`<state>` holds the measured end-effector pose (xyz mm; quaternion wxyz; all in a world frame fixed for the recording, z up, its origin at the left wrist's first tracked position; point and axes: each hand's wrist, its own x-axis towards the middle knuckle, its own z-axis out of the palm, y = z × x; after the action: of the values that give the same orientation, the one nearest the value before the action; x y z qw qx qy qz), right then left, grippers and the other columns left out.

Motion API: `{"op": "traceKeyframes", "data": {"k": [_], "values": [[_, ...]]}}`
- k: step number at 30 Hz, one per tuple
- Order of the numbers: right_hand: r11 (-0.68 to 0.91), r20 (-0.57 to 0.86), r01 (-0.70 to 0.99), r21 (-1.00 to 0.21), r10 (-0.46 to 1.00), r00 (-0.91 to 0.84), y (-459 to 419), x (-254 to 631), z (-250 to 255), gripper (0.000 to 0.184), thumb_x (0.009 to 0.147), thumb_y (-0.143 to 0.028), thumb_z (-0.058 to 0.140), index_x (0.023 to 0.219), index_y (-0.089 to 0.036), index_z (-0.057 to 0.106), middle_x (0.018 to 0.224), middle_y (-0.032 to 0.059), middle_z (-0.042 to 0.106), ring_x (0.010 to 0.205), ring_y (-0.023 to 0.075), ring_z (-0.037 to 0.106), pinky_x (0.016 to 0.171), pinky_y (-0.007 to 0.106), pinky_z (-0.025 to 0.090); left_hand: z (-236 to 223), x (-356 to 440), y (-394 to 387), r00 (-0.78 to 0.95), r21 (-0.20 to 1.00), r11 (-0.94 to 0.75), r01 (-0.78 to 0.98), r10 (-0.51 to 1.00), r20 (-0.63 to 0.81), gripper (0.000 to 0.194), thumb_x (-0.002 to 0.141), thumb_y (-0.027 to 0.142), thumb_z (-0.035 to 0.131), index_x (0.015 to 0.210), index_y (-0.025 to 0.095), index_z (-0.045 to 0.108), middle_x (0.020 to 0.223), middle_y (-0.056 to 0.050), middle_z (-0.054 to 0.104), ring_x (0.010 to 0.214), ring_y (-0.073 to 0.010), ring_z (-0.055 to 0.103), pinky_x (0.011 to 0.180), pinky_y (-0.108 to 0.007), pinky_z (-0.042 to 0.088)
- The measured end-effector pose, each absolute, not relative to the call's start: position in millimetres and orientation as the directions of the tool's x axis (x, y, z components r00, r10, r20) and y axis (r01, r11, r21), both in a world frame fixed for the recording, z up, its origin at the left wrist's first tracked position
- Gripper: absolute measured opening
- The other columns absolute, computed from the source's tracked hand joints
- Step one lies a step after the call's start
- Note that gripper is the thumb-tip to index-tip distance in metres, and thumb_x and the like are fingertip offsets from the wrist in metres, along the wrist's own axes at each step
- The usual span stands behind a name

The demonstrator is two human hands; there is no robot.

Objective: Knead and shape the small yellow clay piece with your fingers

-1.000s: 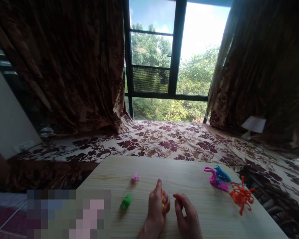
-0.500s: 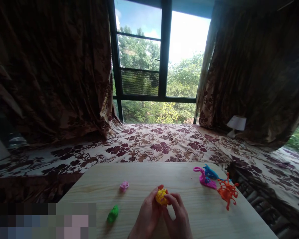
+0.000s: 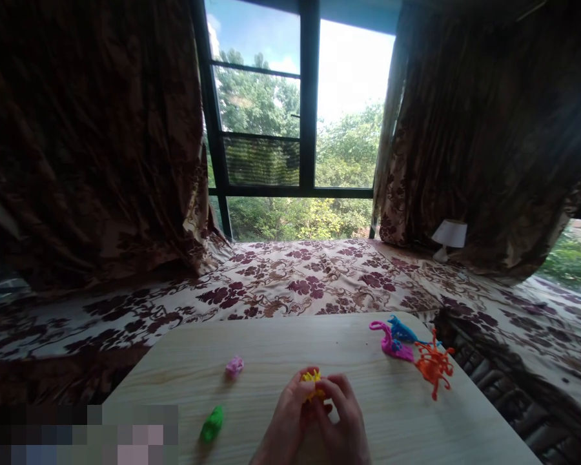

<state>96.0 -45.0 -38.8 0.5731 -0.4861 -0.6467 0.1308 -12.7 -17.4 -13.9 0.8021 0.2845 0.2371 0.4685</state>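
Both hands meet low in the middle, above the pale wooden table [image 3: 184, 361], around a small yellow lump with knobbly or stringy parts [image 3: 312, 380]. My left hand [image 3: 288, 413] cups the yellow lump from the left, its fingers curled behind it. My right hand [image 3: 341, 410] pinches it from the right with thumb and fingers. Much of the lump is hidden by the fingers, and its exact kind cannot be told. To the left lie a small crumpled pink lump [image 3: 234, 367] and a green lump [image 3: 212, 423].
At the table's right lie a magenta curled figure [image 3: 390, 345], a blue one [image 3: 403, 329] and an orange branching one [image 3: 434, 365]. Beyond is a floral-covered ledge [image 3: 290, 278] with a small white lamp [image 3: 449, 236], dark curtains [image 3: 101, 142] and a window [image 3: 310, 129].
The view has turned slightly right. The fingers have shifted around the yellow lump, and my left thumb now covers more of it. The things lying on the table have not moved.
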Motion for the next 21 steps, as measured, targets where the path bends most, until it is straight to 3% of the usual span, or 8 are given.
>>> {"op": "traceKeyframes", "data": {"k": [5,11,14,18,21], "values": [[0.5,0.642,0.555,-0.664,0.762,0.081,-46.5,95.0,-38.6,0.031,0.075,-0.011,0.053,0.104,-0.022,0.054,0.098,0.0064,0.054,0.092,0.0195,0.054,0.077,0.031,0.049,-21.0,-14.4,-11.4,0.375,0.683,0.374,-0.628,0.914,-0.155,0.027,0.074,0.016,0.054,0.101,0.016,0.051,0.09,-0.007,0.066,0.084,-0.0193,0.063,0.079,-0.036,0.048],[0.523,0.692,0.627,-0.577,0.722,0.034,-46.6,92.9,-37.9,0.024,0.073,-0.012,0.053,0.094,-0.022,0.055,0.091,0.0055,0.058,0.084,0.0196,0.058,0.071,0.032,0.051,-18.4,-10.6,-11.0,0.321,0.68,0.392,-0.62,0.917,-0.237,0.028,0.068,0.011,0.059,0.095,0.015,0.053,0.084,-0.008,0.069,0.078,-0.0211,0.065,0.073,-0.036,0.05],[0.519,0.748,0.673,-0.527,0.659,0.078,-41.0,93.0,-44.5,0.023,0.074,-0.021,0.055,0.097,-0.023,0.056,0.094,0.0074,0.059,0.086,0.0226,0.058,0.07,0.035,0.051,-19.8,-10.6,-8.9,0.278,0.638,0.396,-0.66,0.918,-0.283,0.027,0.067,0.011,0.06,0.093,0.015,0.055,0.085,-0.009,0.069,0.081,-0.0218,0.065,0.075,-0.036,0.051],[0.478,0.795,0.734,-0.482,0.591,0.137,-29.9,93.1,-60.8,0.043,0.072,-0.041,0.057,0.111,-0.024,0.053,0.104,0.0109,0.059,0.092,0.0292,0.057,0.076,0.043,0.049,-28.1,-15.7,-1.8,0.287,0.572,0.388,-0.723,0.921,-0.262,0.036,0.065,0.011,0.06,0.101,0.015,0.056,0.096,-0.01,0.067,0.092,-0.0227,0.062,0.084,-0.036,0.048],[0.472,0.788,0.737,-0.484,0.602,0.132,-24.4,92.8,-71.3,0.048,0.071,-0.046,0.057,0.115,-0.025,0.052,0.103,0.0107,0.06,0.091,0.0293,0.058,0.074,0.042,0.049,-33.7,-17.8,1.2,0.335,0.555,0.409,-0.725,0.913,-0.235,0.036,0.066,0.011,0.058,0.102,0.015,0.058,0.097,-0.009,0.067,0.097,-0.0203,0.06,0.089,-0.03,0.044]]}}
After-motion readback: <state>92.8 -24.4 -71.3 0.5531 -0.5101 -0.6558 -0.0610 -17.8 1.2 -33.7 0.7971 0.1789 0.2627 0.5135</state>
